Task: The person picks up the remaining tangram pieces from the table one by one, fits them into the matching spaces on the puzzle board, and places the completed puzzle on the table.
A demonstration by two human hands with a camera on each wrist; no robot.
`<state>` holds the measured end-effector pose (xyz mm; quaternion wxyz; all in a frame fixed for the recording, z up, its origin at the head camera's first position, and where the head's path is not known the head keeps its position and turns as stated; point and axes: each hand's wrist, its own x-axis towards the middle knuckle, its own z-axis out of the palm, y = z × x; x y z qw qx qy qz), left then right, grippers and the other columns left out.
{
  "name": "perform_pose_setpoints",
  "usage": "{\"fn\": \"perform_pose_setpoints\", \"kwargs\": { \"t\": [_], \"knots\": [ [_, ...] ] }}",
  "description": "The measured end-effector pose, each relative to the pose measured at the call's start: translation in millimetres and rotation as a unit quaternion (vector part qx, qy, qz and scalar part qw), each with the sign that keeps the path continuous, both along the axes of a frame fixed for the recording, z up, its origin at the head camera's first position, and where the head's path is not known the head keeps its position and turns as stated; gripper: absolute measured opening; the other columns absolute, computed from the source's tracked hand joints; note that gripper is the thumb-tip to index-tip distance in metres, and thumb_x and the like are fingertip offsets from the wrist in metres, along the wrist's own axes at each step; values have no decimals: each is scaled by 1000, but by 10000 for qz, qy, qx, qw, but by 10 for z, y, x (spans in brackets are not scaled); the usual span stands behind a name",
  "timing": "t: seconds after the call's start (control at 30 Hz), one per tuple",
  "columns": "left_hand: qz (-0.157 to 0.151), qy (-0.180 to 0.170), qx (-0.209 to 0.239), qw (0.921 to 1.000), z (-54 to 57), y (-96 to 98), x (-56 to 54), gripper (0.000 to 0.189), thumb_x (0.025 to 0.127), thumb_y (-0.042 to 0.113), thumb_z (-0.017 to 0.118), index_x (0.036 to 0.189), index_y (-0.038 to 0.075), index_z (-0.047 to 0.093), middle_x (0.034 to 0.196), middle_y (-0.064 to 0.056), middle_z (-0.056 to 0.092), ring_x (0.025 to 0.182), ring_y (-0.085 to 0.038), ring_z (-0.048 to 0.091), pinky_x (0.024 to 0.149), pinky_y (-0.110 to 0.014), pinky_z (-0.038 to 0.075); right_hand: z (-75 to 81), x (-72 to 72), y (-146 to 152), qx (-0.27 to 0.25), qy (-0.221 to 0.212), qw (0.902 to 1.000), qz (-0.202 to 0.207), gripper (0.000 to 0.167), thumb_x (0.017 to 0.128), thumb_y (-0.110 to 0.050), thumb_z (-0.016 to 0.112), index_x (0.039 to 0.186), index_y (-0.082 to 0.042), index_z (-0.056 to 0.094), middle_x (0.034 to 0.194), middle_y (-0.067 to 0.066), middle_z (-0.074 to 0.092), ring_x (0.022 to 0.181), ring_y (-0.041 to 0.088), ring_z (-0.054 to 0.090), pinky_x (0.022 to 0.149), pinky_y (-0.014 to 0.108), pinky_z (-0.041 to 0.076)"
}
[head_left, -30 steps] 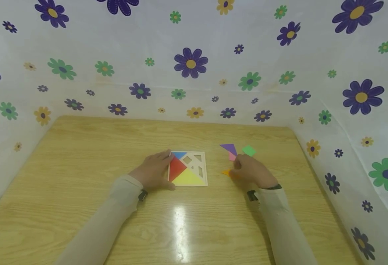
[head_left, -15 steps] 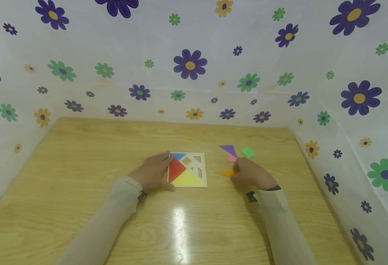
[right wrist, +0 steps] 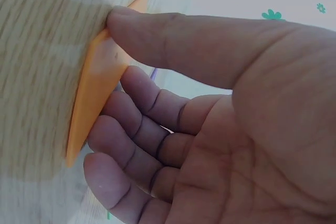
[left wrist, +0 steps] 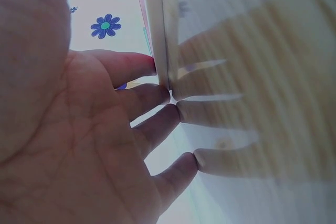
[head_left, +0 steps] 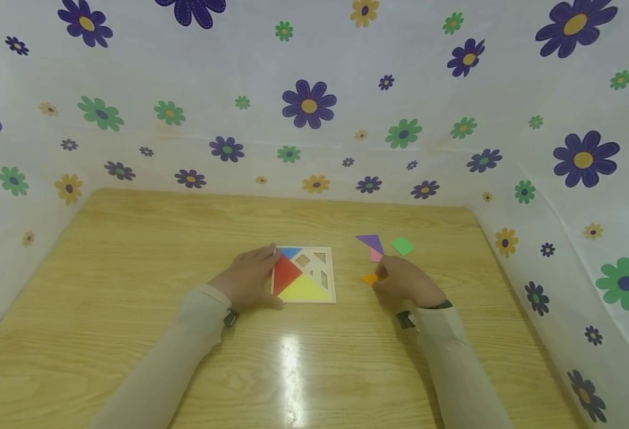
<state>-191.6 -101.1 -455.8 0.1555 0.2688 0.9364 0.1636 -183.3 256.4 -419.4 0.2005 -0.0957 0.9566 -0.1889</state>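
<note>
My left hand [head_left: 247, 277] rests at the left side of a square wooden tangram board [head_left: 332, 262]. Its fingers are fairly straight, fingertips at the board's edge in the left wrist view, thumb by the near corner. A blue piece [head_left: 291, 251], a red piece [head_left: 286, 274] and a yellow piece [head_left: 306, 290] lie in the board, beside several open cut-outs. To the right, my right hand [head_left: 408, 281] pinches an orange tangram piece [right wrist: 97, 82] between thumb and fingers, low over the table. Part of that piece is hidden by the thumb.
Just beyond the right hand lie a purple piece [head_left: 372, 241], a pink piece [head_left: 375, 255] and a green piece [head_left: 402, 245]. The wooden table [head_left: 185, 220] is bordered by white flower-printed sheeting [head_left: 185, 71] at the back and both sides.
My right hand has drawn slightly toward me, its fingers gathering on the orange piece, and the green piece shows more fully. The left hand and the board stay in place.
</note>
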Motion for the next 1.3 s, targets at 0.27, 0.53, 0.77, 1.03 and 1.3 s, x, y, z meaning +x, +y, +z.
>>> {"fn": "perform_pose_setpoints", "kwargs": {
  "t": [0.27, 0.53, 0.77, 1.03, 1.3],
  "knots": [
    [-45, 71, -66, 9999, 8, 11, 9, 115, 80, 61, 80, 164, 5, 25, 172, -15, 18, 158, -36, 19, 127, -54, 20, 13, 18, -17, -3, 17, 9999, -133, 31, 93, -19, 70, 116, 1, 62, 123, 16, 68, 107, 31, 64, 96, 50, 54],
    [2, 43, -49, 10000, 6, 12, 8, 115, 80, 60, 81, 164, 5, 25, 172, -14, 18, 158, -35, 18, 127, -54, 19, 4, 14, -14, -10, 85, 9999, -75, 25, 94, -19, 71, 109, -2, 59, 110, 12, 65, 95, 27, 59, 89, 47, 53],
    [51, 7, -57, 10000, -5, 17, 2, 115, 80, 60, 81, 164, 6, 25, 172, -13, 17, 158, -35, 18, 127, -54, 19, -27, 14, -20, -134, 171, 9997, -62, 27, 94, -20, 70, 111, -1, 60, 116, 15, 66, 103, 31, 62, 95, 51, 53],
    [61, -10, -66, 10000, -8, 10, 7, 115, 80, 59, 82, 164, 6, 25, 172, -13, 17, 158, -35, 18, 127, -53, 19, -86, -8, -91, -279, 384, 9989, -60, 26, 95, -25, 69, 101, 0, 61, 89, 6, 61, 76, 19, 53, 73, 35, 49],
    [91, -51, -81, 9999, -1, 9, -1, 115, 80, 60, 81, 165, 8, 24, 173, -11, 17, 159, -32, 16, 128, -51, 17, -119, -57, -109, -104, 662, 9976, -196, 21, 93, -24, 65, 92, -7, 54, 88, 4, 53, 76, 17, 46, 67, 31, 35]
  ]
}}
